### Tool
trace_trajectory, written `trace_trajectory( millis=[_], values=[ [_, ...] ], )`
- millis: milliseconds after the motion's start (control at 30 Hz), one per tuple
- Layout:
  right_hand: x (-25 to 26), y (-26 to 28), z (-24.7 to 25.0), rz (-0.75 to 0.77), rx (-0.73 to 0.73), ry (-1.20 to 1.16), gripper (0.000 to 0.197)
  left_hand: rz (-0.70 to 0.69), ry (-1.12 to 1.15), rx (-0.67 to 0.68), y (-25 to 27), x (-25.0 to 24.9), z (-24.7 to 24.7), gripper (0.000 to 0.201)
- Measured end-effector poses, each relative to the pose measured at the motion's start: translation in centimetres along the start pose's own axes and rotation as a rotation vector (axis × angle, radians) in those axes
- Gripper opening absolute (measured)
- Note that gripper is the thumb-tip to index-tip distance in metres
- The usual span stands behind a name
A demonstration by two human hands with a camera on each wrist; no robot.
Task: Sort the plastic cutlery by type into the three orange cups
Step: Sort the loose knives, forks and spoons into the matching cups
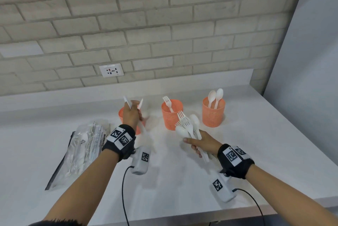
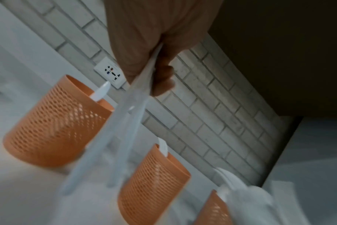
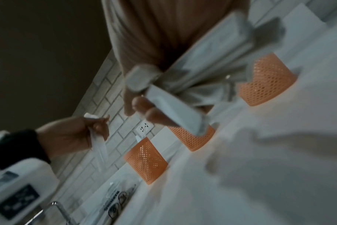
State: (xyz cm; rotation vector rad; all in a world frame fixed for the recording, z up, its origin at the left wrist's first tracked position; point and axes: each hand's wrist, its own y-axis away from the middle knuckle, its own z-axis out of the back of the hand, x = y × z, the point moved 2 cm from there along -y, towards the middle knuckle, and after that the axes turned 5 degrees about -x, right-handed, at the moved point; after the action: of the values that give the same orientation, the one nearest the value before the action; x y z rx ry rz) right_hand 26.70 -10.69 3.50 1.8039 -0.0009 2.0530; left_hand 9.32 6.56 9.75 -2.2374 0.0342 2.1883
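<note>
Left hand [image 1: 130,115]: grips knives [image 2: 125,121] above left cup [image 1: 121,115]. Right hand [image 1: 203,143]: clutches fork-and-spoon bundle [image 1: 188,126] (near middle cup [image 1: 171,115]).

Three orange cups [image 1: 172,114], one bag [image 1: 82,145]

Likely a kitchen — white counter [image 1: 237,143], brick backsplash [image 1: 164,24], wall socket [image 1: 111,70].

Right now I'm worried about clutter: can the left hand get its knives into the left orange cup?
Probably yes. The left hand holds the knives directly beside the left orange cup, whose open mouth holds only one knife; nothing blocks it.
</note>
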Motion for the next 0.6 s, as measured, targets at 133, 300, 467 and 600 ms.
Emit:
trace_trajectory(
  millis=[133, 300, 467, 600],
  values=[
    [0.4, 0.1, 0.2, -0.032, 0.048, -0.074, 0.029, -0.165, -0.075, -0.104, -3.4, -2.1, 1.5, 0.016],
    [0.3, -0.1, 0.2, -0.046, 0.03, -0.14, 0.023, -0.277, -0.049, -0.247, -7.4, -3.8, 2.0, 0.032],
    [0.4, 0.1, 0.1, -0.055, 0.033, -0.122, 0.011, -0.311, -0.128, -0.21, -8.9, -2.3, 0.8, 0.048],
    [0.3, -0.1, 0.2, -0.07, 0.028, -0.169, 0.015, -0.268, -0.2, -0.189, -9.8, 0.3, 0.3, 0.039]
  ],
)
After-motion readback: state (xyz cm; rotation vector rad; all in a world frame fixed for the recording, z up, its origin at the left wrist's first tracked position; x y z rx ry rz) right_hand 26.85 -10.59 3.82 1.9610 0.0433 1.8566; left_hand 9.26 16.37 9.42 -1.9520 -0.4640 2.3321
